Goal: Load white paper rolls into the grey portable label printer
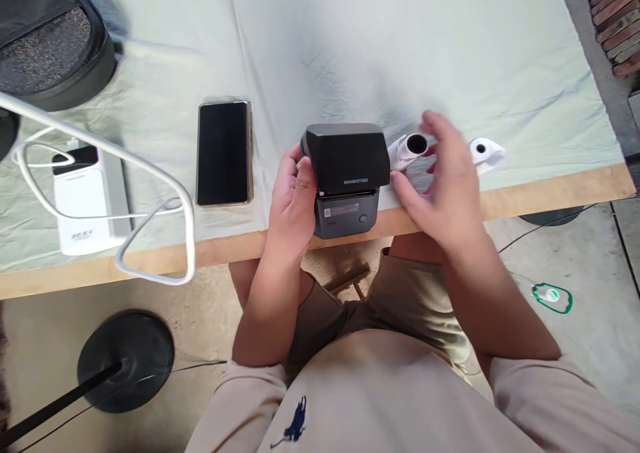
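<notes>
With my left hand [295,196] I grip the black NIIMBOT device [347,159] at the frame's centre, thumb along its side. My right hand [450,179] is spread open around the nearer white roll [401,153], just right of the device; I cannot tell whether a fingertip touches it. I read this as steadying and reaching; taking the roll would call for drawing thumb and fingers in without nudging the device. The device overlaps the wooden edge [550,186] in my view, so room below looks tight. The second roll [491,154] sits beside my right hand, the phone [223,153] left of centre. The widest room is over the pale cloth [390,39], upper middle.
</notes>
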### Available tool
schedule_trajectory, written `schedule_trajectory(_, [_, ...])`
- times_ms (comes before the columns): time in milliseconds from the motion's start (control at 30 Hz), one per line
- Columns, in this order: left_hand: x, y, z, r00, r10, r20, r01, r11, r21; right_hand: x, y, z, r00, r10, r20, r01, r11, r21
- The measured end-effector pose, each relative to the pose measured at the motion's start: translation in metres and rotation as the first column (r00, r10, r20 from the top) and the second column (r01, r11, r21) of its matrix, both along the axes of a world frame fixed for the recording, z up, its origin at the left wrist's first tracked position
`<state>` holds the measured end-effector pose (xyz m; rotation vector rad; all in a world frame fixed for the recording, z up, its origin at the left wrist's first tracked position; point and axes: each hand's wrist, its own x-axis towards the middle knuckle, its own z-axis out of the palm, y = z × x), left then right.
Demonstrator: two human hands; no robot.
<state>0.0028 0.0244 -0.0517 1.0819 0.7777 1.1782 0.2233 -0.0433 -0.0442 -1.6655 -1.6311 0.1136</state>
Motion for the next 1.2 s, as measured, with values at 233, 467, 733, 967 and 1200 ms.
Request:
schedule_trajectory(233, [-0.002,-0.002,0.002,1.0,0.009,-0.016,-0.009,1.0,0.0,-0.04,-0.01,0.047,0.926,0.328,0.188,-0.361,0.915,0.181])
schedule_trajectory(467, [-0.002,-0.005,0.007,0.999,-0.034,-0.04,0.033,0.999,-0.025,-0.043,0.011,0.066,0.944,0.306,0.121,-0.319,0.942,0.102])
schedule_trajectory(733, [-0.003,0.004,0.006,0.999,0.027,0.043,-0.017,0.976,-0.216,-0.017,-0.001,0.074,0.992,0.123,-0.035,-0.12,0.989,0.087])
schedule_trajectory(967, [-0.005,0.011,0.009,0.992,0.082,0.094,-0.059,0.972,-0.226,0.05,-0.025,-0.003,0.932,-0.363,0.008,0.362,0.932,0.027])
schedule_trajectory(1200, [-0.003,0.003,0.01,0.989,0.142,0.036,-0.125,0.946,-0.297,0.064,-0.011,-0.027,0.954,-0.28,0.105,0.284,0.959,-0.024])
